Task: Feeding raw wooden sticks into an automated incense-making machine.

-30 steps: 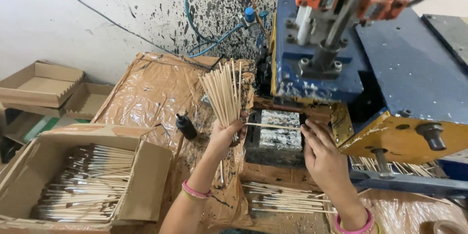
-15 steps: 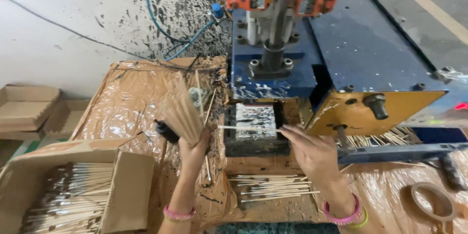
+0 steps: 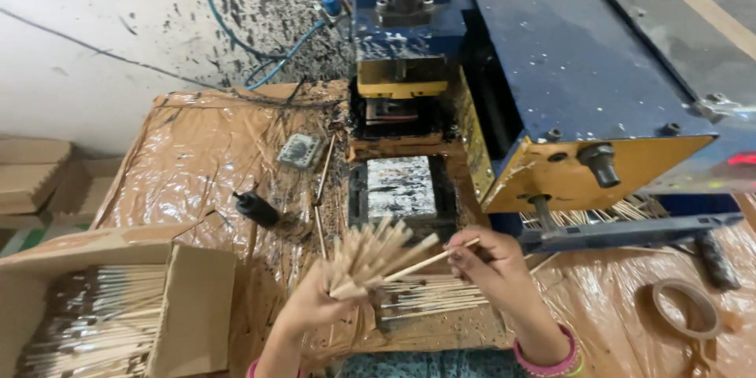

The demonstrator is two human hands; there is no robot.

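My left hand [image 3: 311, 305] grips a fanned bundle of thin wooden sticks [image 3: 370, 252], ends pointing up and right. My right hand [image 3: 492, 260] pinches a single stick [image 3: 425, 262] that reaches from the bundle toward it. Both hands sit just in front of a paint-stained white block [image 3: 400, 186] set in the black bed of a blue and yellow press machine [image 3: 551, 87]. More sticks lie in a flat pile [image 3: 441, 299] on the bench under my hands.
An open cardboard box [image 3: 193, 299] of dark-tipped sticks stands at the lower left. A small black bottle [image 3: 256, 209] and a grey pad [image 3: 299, 151] lie on the brown plastic sheet [image 3: 197, 157]. A tape roll [image 3: 683, 309] lies at right. Flat cartons [image 3: 31, 173] stack at far left.
My view has moved closer and lower over the machine. My left hand tipped the bundle from upright toward the right, and my right hand left the block and now holds one stick.
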